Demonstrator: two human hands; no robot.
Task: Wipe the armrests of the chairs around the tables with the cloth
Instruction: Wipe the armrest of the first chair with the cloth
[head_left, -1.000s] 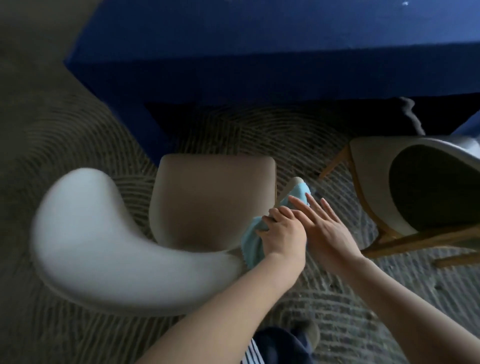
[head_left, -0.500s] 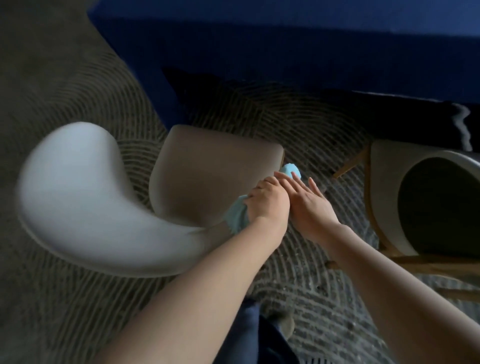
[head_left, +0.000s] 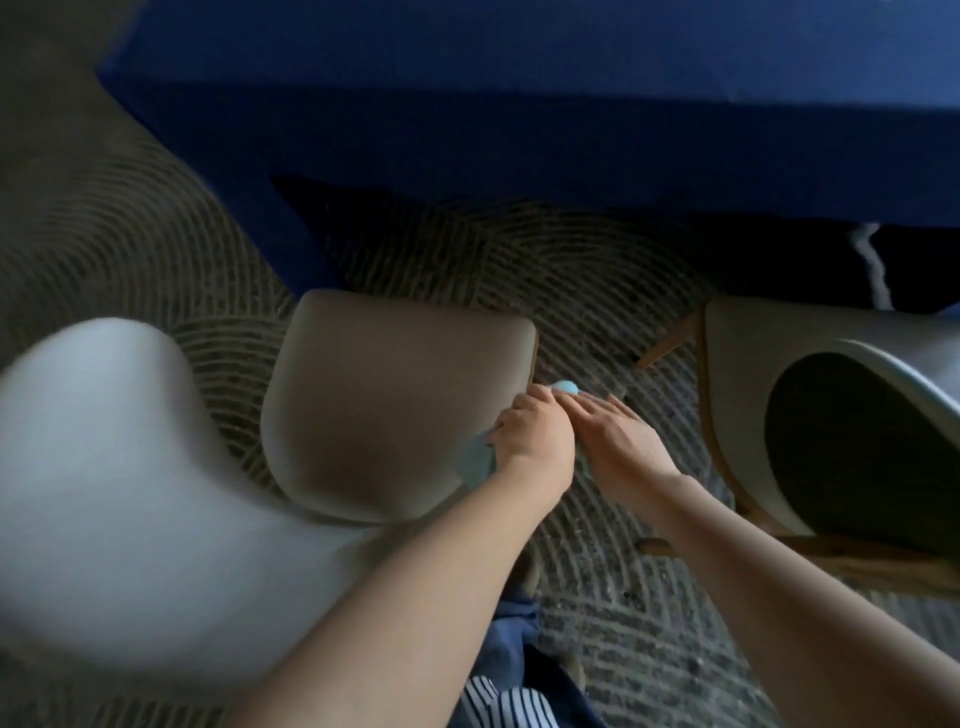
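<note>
A light blue cloth (head_left: 475, 460) lies over the right armrest of a pale chair (head_left: 395, 405) below me; the armrest itself is hidden under the cloth and my hands. My left hand (head_left: 535, 441) has its fingers curled over the cloth at the seat's right edge. My right hand (head_left: 621, 447) lies flat beside it, fingers straight, pressing the cloth from the outer side. A small end of the cloth (head_left: 565, 387) shows past the fingertips. The chair's curved white backrest (head_left: 130, 467) sweeps round to the left.
A table under a dark blue cover (head_left: 519, 104) stands just beyond the chair. A second chair with wooden legs (head_left: 831, 426) is close on the right. Patterned grey carpet (head_left: 519, 270) covers the floor. My striped clothing shows at the bottom edge.
Both hands have slid together along the armrest toward its front end, and less of the cloth shows ahead of the fingers. The view has shifted a little.
</note>
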